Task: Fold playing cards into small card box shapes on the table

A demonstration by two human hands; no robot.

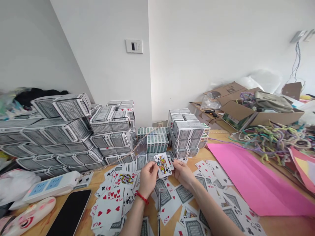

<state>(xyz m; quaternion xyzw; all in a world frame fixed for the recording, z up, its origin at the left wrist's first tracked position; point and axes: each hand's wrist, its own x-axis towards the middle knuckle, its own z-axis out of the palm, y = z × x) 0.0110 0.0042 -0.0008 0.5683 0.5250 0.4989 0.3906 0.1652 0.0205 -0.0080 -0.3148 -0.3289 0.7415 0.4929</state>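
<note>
My left hand [149,177] pinches the left edge of a queen playing card [162,166] between thumb and fingers, face toward me. A red cord circles that wrist. My right hand [183,172] is closed on the right edge of a second card [170,163], partly hidden behind the queen. Beneath both hands lie scattered cards [169,201], some face up, some back up. Left of my left hand spreads a pile of mostly face-up cards [108,206], with a face card [125,179] on top.
Stacked card blocks [73,108] stand at left, more blocks [188,131] behind my right hand, and green-backed packs [157,143] between. A phone [70,213] and power strip [52,186] lie left. At right are pink paper [256,183], tangled yarn [278,141] and a cardboard box [263,116].
</note>
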